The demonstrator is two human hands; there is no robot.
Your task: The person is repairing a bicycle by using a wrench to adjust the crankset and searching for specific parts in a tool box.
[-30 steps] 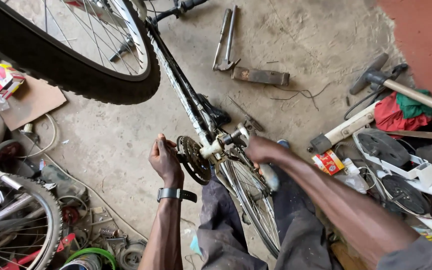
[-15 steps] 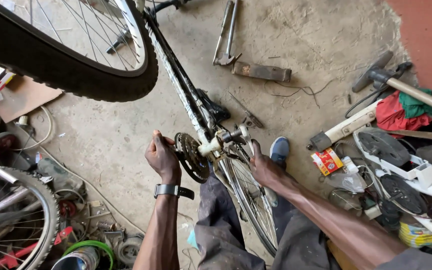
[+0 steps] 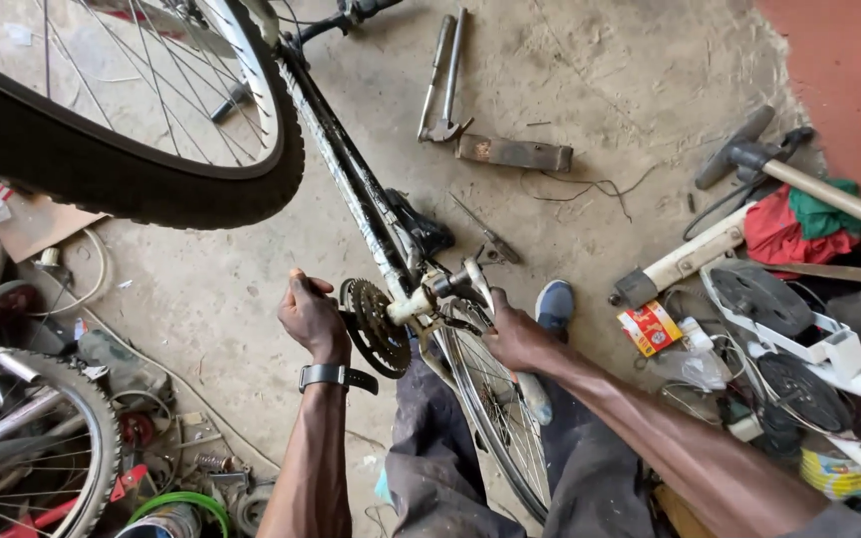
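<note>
Two hands worked at the middle of an upturned bicycle frame (image 3: pixel 351 189). The left hand (image 3: pixel 311 317) was closed in a fist just left of the toothed chainring (image 3: pixel 376 327), apparently gripping a crank or tool, though what lay inside the fist was hidden. The right hand (image 3: pixel 518 341) rested just right of the bottom bracket (image 3: pixel 429 297), against the rear wheel (image 3: pixel 490 418); whether its fingers were curled around anything could not be told. A watch (image 3: pixel 326 376) sat on the left wrist.

The sharp teeth of the chainring stood close beside the left knuckles, so a slip of the fist under force could likely scrape skin. The right fingers lay near the spokes, and a sudden turn of the wheel might pinch them. Beyond both hands, pliers (image 3: pixel 442 75) and a metal bar (image 3: pixel 513 152) lay on the concrete, well apart; a blue shoe (image 3: pixel 554 303) was planted just beyond the right hand.
</note>
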